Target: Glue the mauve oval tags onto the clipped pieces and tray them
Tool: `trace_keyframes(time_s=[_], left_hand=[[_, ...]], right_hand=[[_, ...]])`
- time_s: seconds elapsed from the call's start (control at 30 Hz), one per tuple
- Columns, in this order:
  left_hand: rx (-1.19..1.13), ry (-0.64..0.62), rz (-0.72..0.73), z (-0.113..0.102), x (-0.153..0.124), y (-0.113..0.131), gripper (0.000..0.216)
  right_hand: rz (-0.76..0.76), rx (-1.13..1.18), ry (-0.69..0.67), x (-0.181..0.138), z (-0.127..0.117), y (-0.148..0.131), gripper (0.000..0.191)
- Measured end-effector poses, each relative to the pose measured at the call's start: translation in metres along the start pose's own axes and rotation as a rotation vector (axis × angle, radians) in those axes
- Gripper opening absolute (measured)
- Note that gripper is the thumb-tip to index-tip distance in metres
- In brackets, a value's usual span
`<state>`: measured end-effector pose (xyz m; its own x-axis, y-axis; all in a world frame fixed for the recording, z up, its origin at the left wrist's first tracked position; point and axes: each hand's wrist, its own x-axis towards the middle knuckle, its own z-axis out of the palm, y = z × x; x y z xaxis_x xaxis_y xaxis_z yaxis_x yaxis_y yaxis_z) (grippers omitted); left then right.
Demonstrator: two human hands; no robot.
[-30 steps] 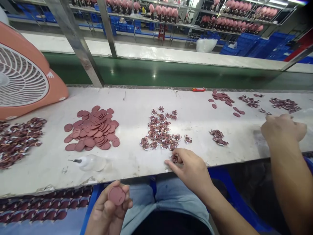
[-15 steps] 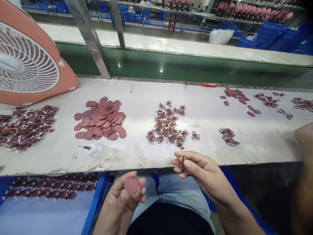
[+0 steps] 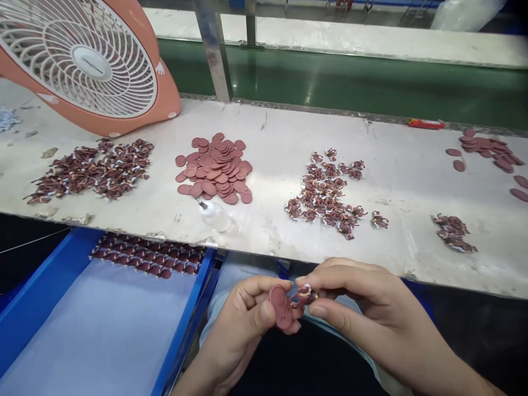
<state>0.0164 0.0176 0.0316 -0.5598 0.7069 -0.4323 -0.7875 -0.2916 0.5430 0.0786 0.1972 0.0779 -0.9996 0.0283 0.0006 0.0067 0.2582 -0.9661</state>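
Note:
My left hand pinches a flat maroon oval disc with small holes, held on edge over my lap. My right hand pinches a small maroon figure piece and holds it against the disc. Both hands meet just below the front edge of the white worktable. On the table ahead lie a pile of maroon discs and a pile of small figure pieces.
An orange fan stands at the back left beside another heap of pieces. A clear glue bottle lies near the table edge. A blue tray with rows of finished pieces sits lower left. More piles lie right.
My right hand picked one small piece off the table and brought it to my lap. My left hand moved the disc right to meet it. The view tilted down and left.

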Motion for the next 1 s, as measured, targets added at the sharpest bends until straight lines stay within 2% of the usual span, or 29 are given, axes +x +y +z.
trace_keyframes(time_s=[0.13, 0.37, 1.0], left_hand=[[-0.012, -0.008, -0.027, 0.001, -0.002, 0.001, 0.032], [-0.031, 0.004, -0.037, -0.003, -0.001, 0.000, 0.033], [-0.032, 0.053, -0.086, -0.003, -0.001, -0.003, 0.033]], right_hand=[[-0.070, -0.068, -0.066, 0.006, 0.002, -0.006, 0.022], [-0.057, -0.128, -0.102, 0.008, 0.003, -0.009, 0.017], [-0.098, -0.244, -0.167, 0.010, -0.002, -0.015, 0.023]])
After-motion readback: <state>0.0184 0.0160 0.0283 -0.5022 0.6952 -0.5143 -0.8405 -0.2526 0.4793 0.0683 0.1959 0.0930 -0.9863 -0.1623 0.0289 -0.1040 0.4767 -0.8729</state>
